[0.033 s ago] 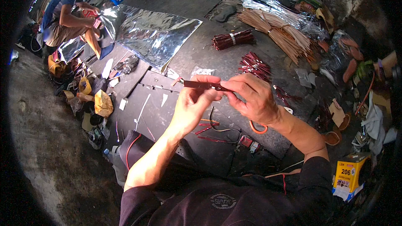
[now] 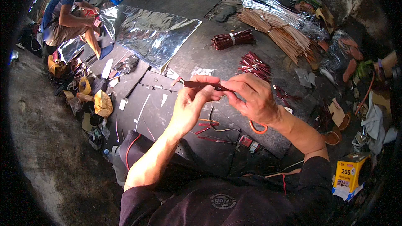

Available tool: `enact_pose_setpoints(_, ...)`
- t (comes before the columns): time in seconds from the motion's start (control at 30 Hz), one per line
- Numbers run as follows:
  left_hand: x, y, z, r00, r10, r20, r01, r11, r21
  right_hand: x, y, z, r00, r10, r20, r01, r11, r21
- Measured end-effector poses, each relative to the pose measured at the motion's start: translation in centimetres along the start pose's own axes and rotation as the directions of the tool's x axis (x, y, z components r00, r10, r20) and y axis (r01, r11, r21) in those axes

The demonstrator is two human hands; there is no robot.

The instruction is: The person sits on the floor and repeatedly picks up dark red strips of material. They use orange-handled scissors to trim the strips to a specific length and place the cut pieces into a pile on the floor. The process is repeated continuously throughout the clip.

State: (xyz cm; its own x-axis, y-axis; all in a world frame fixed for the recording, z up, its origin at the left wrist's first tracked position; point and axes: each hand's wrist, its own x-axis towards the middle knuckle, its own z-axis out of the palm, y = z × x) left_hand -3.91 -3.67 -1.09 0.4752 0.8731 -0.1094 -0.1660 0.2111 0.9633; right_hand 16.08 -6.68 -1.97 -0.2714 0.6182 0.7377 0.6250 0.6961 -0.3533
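Both hands hold a dark reddish-brown flat strip (image 2: 191, 84) level above the middle of the work surface. Its left end shows beyond the fingers of my left hand (image 2: 191, 104), whose thumb presses on the strip's face. At the other end, my right hand (image 2: 253, 98) pinches the strip between thumb and fingertips, which hide part of it. Beneath my hands lie loose red strips and a cord (image 2: 215, 127). Past my right hand is a bunch of short dark-red strips (image 2: 254, 66). Farther off, a similar bundle (image 2: 233, 39) is tied with a pale band.
A large bundle of tan strips (image 2: 278, 33) lies at the far right. At far left, a person (image 2: 69, 16) crouches by a shiny silver sheet (image 2: 155, 33). An orange-handled tool (image 2: 258, 129) lies under my right wrist. A yellow box (image 2: 351, 171) stands at near right.
My left thumb has moved left and up onto the face of the strip. Both hands otherwise keep their place and hold.
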Motion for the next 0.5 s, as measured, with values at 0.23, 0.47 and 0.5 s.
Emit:
enact_pose_setpoints(0.23,1.0,-0.8,0.1,0.987,0.158,0.032,-0.16,0.981,0.108,0.2,1.0,-0.6,0.997,0.073,0.022,-0.074,0.997,0.036)
enact_pose_setpoints(0.47,1.0,-0.2,0.4,0.982,0.181,0.053,-0.189,0.955,0.23,1.0,0.2,-1.0,0.99,0.123,0.068,-0.133,0.976,0.171)
enact_pose_setpoints(0.5,1.0,-0.2,0.5,0.976,0.208,0.068,-0.219,0.938,0.269,1.0,0.1,-1.0,0.989,0.127,0.073,-0.139,0.971,0.195)
